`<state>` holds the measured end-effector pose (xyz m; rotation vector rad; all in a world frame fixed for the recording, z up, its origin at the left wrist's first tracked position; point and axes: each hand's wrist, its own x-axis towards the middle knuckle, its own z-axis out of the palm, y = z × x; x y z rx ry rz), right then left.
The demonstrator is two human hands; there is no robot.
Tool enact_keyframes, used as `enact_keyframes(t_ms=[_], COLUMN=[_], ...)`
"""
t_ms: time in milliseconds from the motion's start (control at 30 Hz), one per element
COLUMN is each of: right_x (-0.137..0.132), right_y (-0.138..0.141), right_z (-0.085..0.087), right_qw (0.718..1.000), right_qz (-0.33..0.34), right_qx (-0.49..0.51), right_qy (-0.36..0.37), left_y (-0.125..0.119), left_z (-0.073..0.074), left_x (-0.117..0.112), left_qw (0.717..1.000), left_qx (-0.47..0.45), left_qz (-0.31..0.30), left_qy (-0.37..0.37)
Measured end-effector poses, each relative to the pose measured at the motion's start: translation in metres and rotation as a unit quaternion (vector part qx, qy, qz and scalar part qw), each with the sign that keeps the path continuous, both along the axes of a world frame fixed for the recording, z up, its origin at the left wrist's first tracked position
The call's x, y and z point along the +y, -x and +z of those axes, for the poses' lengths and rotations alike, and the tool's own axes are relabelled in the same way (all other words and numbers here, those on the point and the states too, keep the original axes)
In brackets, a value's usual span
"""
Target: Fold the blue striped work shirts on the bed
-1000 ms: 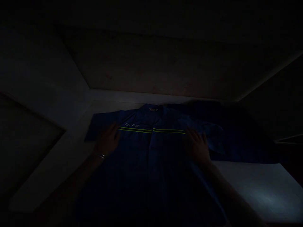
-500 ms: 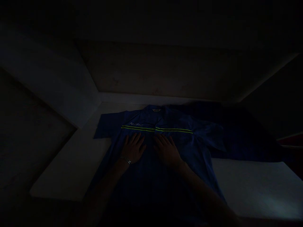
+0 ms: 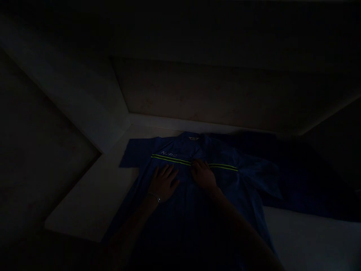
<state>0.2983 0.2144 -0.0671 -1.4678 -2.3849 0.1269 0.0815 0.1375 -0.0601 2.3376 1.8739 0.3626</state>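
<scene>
Right hand (image 3: 203, 176): fingers bent at the front opening of a blue short-sleeved shirt (image 3: 186, 199), over the break in the yellow-green stripes (image 3: 172, 160). Whether the fingertips pinch cloth or only rest on it cannot be told in this low light. Left hand (image 3: 164, 182): palm down on the shirt front just below the stripes, fingers spread, nothing visible in its grasp. A bracelet (image 3: 155, 196) circles the left wrist.

Shirt position: laid front up on a pale work surface (image 3: 81, 203), collar label (image 3: 193, 138) toward the wall (image 3: 197, 99), lower part running toward the wearer into shadow.

Probable faults and causes:

- Front edges misaligned: likely if the right hand drags one side of the opening while the left holds the other.
- Creases across the chest: likely if both palms press and slide inward together.
- Snagged cloth: possible if the bracelet catches a fold.
- Neighbouring cloth disturbed: the sleeve (image 3: 261, 171) on the right-hand side lies against a darker blue cloth (image 3: 307, 180); a pull on that sleeve could shift both.
- Missed wrinkles: likely, since dim lighting hides the lower front.
</scene>
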Motion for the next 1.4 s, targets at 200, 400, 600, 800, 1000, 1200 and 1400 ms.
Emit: enact_keyframes(t_ms=[200, 400, 600, 800, 1000, 1200, 1400], right_x=[-0.002, 0.000, 0.001, -0.008, -0.080, -0.194, -0.236], right_y=[0.001, -0.001, -0.001, -0.009, -0.040, -0.054, -0.060], right_z=[0.006, 0.001, -0.002, 0.018, 0.038, 0.011, 0.004], right_qw=[0.997, 0.999, 0.998, 0.965, 0.955, 0.997, 0.999], right_qz=[-0.071, -0.015, 0.009, -0.093, -0.060, 0.070, 0.021], right_qx=[0.033, 0.036, 0.069, 0.244, 0.269, 0.004, -0.042], right_qy=[0.018, -0.007, -0.010, 0.018, 0.108, 0.013, -0.022], left_y=[0.001, 0.000, 0.000, 0.001, 0.000, -0.001, -0.001], left_z=[0.001, 0.001, 0.000, -0.001, 0.000, -0.002, -0.005], left_x=[0.001, 0.001, 0.002, 0.002, 0.000, 0.002, 0.005], left_qw=[1.000, 1.000, 1.000, 1.000, 1.000, 0.999, 0.999], left_qx=[0.003, -0.003, 0.006, 0.022, 0.029, 0.036, 0.035], left_qz=[-0.002, 0.001, -0.001, -0.002, -0.006, -0.004, -0.006], left_qy=[0.013, 0.010, 0.005, 0.010, 0.008, -0.001, 0.007])
